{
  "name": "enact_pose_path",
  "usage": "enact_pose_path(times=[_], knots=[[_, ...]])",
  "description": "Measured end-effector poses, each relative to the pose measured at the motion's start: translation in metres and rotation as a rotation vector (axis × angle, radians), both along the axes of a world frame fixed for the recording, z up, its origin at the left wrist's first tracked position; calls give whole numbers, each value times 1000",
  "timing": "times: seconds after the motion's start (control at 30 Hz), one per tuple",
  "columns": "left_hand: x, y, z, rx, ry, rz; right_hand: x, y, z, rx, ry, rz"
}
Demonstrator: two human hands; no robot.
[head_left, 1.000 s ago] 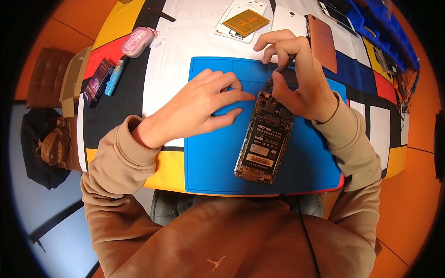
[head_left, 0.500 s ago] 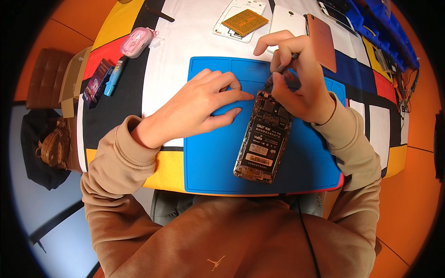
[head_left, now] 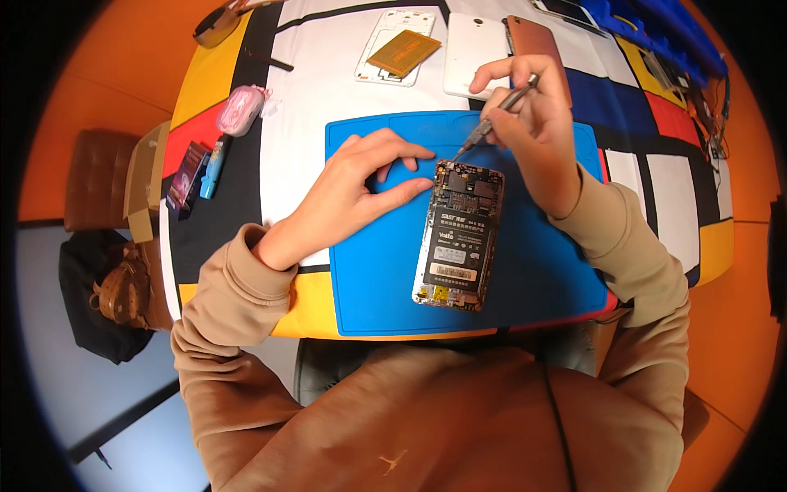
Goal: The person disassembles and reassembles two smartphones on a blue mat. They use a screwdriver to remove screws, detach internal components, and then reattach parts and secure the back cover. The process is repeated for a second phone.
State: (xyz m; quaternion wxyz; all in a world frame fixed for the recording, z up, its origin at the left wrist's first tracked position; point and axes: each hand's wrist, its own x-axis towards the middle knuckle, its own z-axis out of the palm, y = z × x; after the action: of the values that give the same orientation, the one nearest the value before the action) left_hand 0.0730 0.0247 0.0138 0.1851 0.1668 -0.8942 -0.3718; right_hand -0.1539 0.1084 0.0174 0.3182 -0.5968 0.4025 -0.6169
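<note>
An opened smartphone with its battery and circuit boards exposed lies on a blue work mat. My right hand grips a slim grey screwdriver near the phone's far end. Its tip comes down at the far left corner, though I cannot tell if it sits in a screw. Beside that same corner is my left hand, fingers apart and holding nothing. The left thumb tip reaches the phone's edge, and the index fingertip lies just beyond it.
Beyond the mat lie a white phone frame with an orange-brown panel on it, a white back cover and a copper-coloured one. At left are a pink case and a blue tube; blue bins stand far right.
The screwdriver now leans further right, showing more of its length, with its tip at the phone's far left corner. My left thumb has come to the phone's edge. The whole view has shifted slightly.
</note>
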Motion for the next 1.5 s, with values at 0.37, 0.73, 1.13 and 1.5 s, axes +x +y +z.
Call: enact_pose_path(times=[0.37,0.73,1.13,1.5], knots=[[-30,-15,-7,-312,157,-58,1,2,-18,-132,-71,-143],[-29,-14,-10,-397,119,207,-15,-7,-36,-66,-112,-249],[-31,-15,-10,-431,59,267,-5,-5,-27,25,-168,-268],[-31,-17,-11,-460,51,234,-8,-6,-28,56,-189,-266]])
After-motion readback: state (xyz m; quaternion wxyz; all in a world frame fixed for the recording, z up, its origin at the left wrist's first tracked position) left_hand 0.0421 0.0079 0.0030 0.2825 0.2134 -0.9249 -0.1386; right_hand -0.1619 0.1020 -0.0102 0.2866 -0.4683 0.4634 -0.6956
